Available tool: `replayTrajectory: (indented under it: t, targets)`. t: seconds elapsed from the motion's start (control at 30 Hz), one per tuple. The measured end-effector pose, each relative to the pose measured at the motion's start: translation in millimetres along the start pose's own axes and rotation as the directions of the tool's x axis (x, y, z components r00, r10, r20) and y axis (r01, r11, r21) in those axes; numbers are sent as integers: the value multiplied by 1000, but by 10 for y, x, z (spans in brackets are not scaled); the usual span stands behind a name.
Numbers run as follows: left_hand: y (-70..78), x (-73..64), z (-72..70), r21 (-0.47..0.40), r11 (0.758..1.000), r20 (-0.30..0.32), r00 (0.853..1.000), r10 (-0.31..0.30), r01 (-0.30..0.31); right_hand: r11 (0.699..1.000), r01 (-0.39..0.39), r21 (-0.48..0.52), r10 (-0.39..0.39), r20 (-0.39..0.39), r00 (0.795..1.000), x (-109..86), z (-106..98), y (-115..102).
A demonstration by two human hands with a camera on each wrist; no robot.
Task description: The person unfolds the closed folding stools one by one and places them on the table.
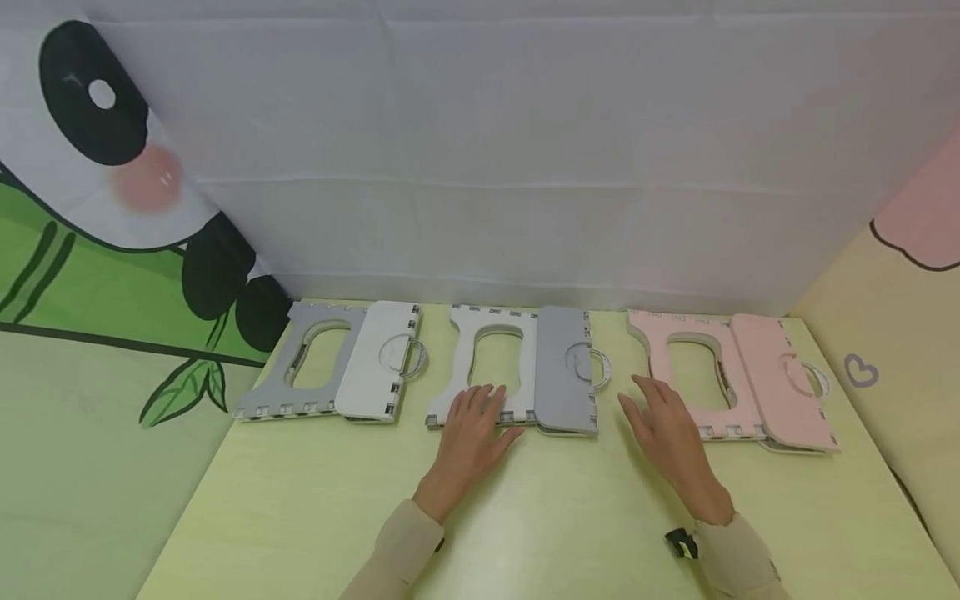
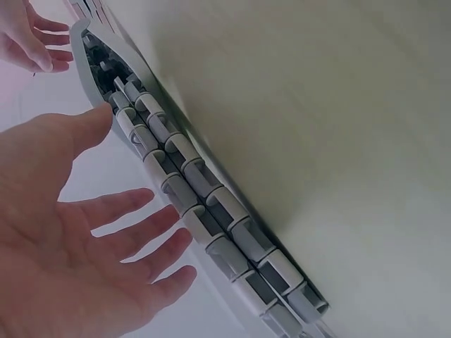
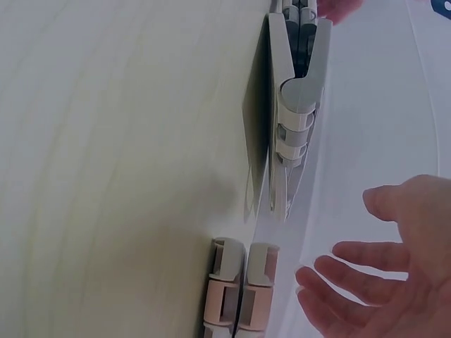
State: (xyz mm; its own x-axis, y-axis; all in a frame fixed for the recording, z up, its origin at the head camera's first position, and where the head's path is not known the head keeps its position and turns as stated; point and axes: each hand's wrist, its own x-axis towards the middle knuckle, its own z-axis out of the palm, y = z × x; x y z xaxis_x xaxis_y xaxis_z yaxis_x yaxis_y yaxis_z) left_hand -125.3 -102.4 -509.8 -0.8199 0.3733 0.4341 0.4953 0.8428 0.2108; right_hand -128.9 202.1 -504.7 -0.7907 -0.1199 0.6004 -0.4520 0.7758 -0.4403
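Observation:
Three folded step stools lie flat in a row on a table. The middle stool (image 1: 564, 379) has white legs and a grey top with a round carry handle. Over its near white edge is my left hand (image 1: 471, 429), fingers extended and thumb spread; in the left wrist view these fingers (image 2: 144, 229) are straight beside the hinged edge. My right hand (image 1: 667, 433) hovers between the middle stool and the pink stool (image 1: 776, 379), nearest the pink one's left leg. The right wrist view shows its fingers (image 3: 359, 282) spread, holding nothing.
At the left of the row lies a stool (image 1: 378, 358) with grey legs and a white top. The pale yellow table (image 1: 555, 517) ends at a white cloth backdrop (image 1: 525, 167). Cartoon-printed cloths (image 1: 90, 400) stand along both sides.

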Motion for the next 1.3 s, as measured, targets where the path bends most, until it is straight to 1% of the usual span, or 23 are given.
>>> replayTrajectory:
  t: [0.07,0.2,0.3,0.37,0.47,0.53,0.6,0.67,0.77,0.87,1.0,1.1,1.2,1.3]
  targets:
    - [-1,17,6,-9,1000,15,1000,-5,5,999,-30,9,30,18,999,16,8,-17]
    - [-6,40,17,1,1000,60,998,-9,9,996,-84,17,83,45,996,48,25,-39]
    - [-17,50,33,23,1000,71,997,3,-4,994,-108,18,107,51,993,74,44,-42]
    - [-31,54,50,19,1000,57,998,18,-20,993,-113,22,112,50,992,92,59,-42]
    - [-56,61,73,-11,999,9,999,53,-53,993,-110,33,108,46,993,118,80,-40]
    - [-71,67,85,-38,996,-23,997,76,-77,993,-110,39,108,45,993,132,92,-35]
    - [-82,75,92,-51,994,-41,995,96,-98,992,-114,48,112,50,992,146,104,-26]
    - [-87,81,93,-61,992,-42,994,105,-107,991,-121,57,118,59,991,160,118,-12]
    - [-87,89,82,-63,992,-28,994,104,-106,986,-146,84,138,91,986,183,142,16]
    - [-83,96,70,-63,993,-18,995,95,-96,974,-196,117,178,151,972,209,172,49]
    - [-81,105,77,-81,994,-9,997,78,-79,947,-283,153,245,228,942,240,203,83]
    - [-74,108,78,-102,993,11,998,60,-58,929,-323,181,275,248,929,259,216,88]
    - [-61,138,69,-115,993,45,998,41,-35,912,-352,209,297,256,920,305,219,99]
    - [-59,149,58,-125,992,79,997,10,0,895,-385,225,320,277,906,369,238,110]
